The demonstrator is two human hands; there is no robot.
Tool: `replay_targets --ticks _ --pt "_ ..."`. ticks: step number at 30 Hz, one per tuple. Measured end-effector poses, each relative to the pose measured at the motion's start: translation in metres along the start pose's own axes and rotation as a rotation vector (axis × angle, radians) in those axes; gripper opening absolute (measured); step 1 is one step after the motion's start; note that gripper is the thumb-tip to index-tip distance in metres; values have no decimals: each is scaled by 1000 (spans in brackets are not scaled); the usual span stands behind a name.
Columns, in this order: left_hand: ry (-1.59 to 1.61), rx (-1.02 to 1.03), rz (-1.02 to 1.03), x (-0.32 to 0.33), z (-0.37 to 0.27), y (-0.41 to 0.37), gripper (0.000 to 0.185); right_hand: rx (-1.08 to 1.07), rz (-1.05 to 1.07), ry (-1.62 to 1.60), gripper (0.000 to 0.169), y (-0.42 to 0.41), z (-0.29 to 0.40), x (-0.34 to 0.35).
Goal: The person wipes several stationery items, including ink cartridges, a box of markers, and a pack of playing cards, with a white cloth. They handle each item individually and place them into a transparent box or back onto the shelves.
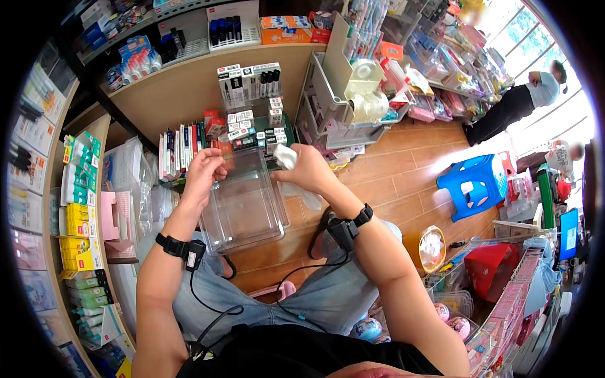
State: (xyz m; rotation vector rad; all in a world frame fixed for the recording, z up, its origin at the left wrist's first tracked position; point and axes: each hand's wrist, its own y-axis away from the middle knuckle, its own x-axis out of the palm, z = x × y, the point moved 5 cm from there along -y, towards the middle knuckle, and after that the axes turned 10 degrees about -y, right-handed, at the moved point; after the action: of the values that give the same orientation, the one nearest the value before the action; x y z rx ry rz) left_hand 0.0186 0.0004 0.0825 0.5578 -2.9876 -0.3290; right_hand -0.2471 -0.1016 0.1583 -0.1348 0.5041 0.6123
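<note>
A clear plastic box (246,203) lies before me, between my forearms and above my knees. My left hand (205,170) is at its upper left, fingers curled loosely; whether it touches the box I cannot tell. My right hand (302,167) is at the box's upper right side and grips a crumpled white tissue or cloth (285,157). A thin translucent piece (307,197) hangs below that hand. Beyond the box stand small white cartons (241,124), upright books or thin boxes (177,151) and a display of black markers (270,84).
Shelves of stationery (80,189) rise close on my left. Grey stacking bins (331,113) stand at the upper right. A blue plastic stool (475,184), a yellow waste bin (431,248) and a wire rack (505,302) are on my right. A person (524,99) stands farther off.
</note>
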Motion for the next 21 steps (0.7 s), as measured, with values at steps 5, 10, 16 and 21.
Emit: replay_targets --ticks 5,10,16,21 --pt "-171 -105 143 7 3 13 22 -41 126 428 43 -9 -25 32" --pt "-1006 257 468 30 0 43 36 114 462 648 41 -5 -26 63" --pt "-1440 409 747 28 31 74 38 75 472 656 43 -11 -29 87" --pt "-1488 349 851 32 43 79 41 67 486 655 45 -14 -34 98"
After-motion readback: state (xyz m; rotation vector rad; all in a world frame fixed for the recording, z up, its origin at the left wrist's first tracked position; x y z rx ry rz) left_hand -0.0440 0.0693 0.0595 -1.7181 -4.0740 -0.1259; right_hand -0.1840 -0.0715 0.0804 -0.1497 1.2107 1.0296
